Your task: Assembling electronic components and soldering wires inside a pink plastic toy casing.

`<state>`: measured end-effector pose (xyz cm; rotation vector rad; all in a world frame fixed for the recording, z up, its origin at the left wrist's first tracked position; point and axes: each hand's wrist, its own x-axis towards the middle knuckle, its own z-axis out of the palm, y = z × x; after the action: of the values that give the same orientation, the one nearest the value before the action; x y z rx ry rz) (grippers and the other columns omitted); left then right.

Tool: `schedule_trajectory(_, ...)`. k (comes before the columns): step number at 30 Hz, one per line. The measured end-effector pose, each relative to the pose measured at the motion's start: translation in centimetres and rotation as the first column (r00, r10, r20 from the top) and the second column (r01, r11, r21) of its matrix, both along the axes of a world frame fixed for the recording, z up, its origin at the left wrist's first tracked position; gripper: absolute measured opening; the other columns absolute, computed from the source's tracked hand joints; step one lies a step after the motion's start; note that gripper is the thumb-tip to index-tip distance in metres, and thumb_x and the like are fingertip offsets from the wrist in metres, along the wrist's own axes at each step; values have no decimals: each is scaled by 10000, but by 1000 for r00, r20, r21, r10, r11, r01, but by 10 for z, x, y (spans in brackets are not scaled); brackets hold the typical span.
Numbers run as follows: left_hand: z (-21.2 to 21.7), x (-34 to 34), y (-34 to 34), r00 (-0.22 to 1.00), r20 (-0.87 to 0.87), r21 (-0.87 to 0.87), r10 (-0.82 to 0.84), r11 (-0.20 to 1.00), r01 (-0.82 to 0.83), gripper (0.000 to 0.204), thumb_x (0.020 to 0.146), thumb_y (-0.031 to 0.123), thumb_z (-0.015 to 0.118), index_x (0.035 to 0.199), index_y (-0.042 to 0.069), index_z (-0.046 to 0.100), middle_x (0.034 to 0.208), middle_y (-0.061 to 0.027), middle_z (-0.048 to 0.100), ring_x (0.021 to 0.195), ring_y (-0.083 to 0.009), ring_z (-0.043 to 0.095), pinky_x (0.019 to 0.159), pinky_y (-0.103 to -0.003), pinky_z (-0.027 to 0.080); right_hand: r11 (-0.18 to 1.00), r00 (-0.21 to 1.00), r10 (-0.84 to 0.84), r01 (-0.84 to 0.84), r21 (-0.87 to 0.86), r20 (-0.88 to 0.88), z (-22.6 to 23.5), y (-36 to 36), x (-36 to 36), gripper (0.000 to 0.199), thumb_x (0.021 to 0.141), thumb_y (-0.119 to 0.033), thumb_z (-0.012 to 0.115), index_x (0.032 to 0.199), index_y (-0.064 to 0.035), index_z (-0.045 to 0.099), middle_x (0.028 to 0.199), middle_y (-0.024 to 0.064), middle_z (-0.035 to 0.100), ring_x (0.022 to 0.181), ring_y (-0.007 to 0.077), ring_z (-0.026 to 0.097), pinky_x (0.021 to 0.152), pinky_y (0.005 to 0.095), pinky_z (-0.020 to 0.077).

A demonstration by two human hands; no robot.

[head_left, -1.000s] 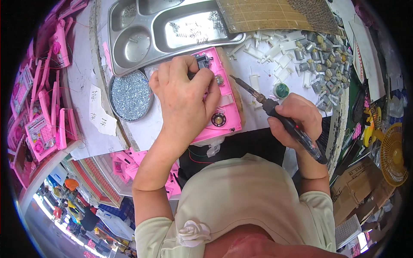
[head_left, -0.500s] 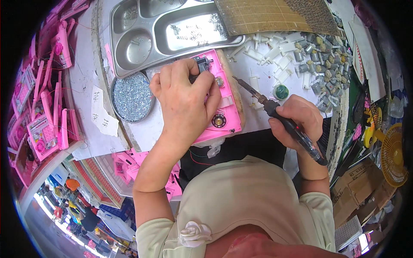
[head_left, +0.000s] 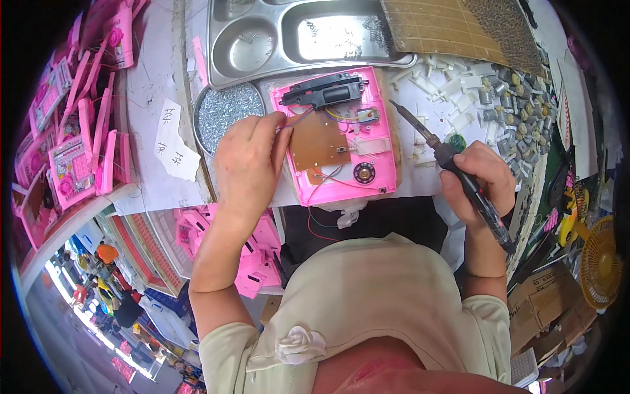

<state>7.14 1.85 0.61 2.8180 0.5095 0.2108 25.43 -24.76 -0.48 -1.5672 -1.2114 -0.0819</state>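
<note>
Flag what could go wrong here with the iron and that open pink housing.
1. The black soldering iron in the right hand points its tip near the open pink plastic toy housing; a slip could melt the plastic.
2. The left hand pinches thin coloured wires beside the brown circuit board; a tug might break a joint.

A small toy-assembly workshop: a black-handled soldering iron [head_left: 459, 171] in the right hand [head_left: 479, 180], an opened pink plastic toy casing [head_left: 338, 134] with wiring beside the left hand [head_left: 246, 164], stacked pink toy shells [head_left: 72, 144] farther left.
</note>
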Motion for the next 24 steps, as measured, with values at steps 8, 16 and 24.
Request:
schedule_trajectory(8,10,14,12,972,178,64,-156,987,147,117,824,47,749,929,34,700,940,-99,650,835,-277,639,755,-375,508,1000,999,-20,20,-15,-39,6,0,-2,364,734,25,818,1034,3,611,687,90,604,531,200,562,479,307,413)
schedule_trajectory(16,-14,34,-19,893,354,-788,279,604,124,63,916,-13,695,956,-29,649,1059,-135,715,799,-121,678,651,-231,535,996,841,5,-50,-69,-541,22,48,-27,429,857,8,730,1260,5,583,988,133,681,855,186,682,782,303,552)
schedule_trajectory(24,-19,35,-24,882,247,-966,401,174,191,79,960,-26,643,1030,-33,606,932,-109,715,757,-120,693,652,-218,569,992,800,50,-111,-65,-598,15,123,-24,456,876,-5,663,1320,-81,597,1033,112,690,876,181,689,799,303,553)
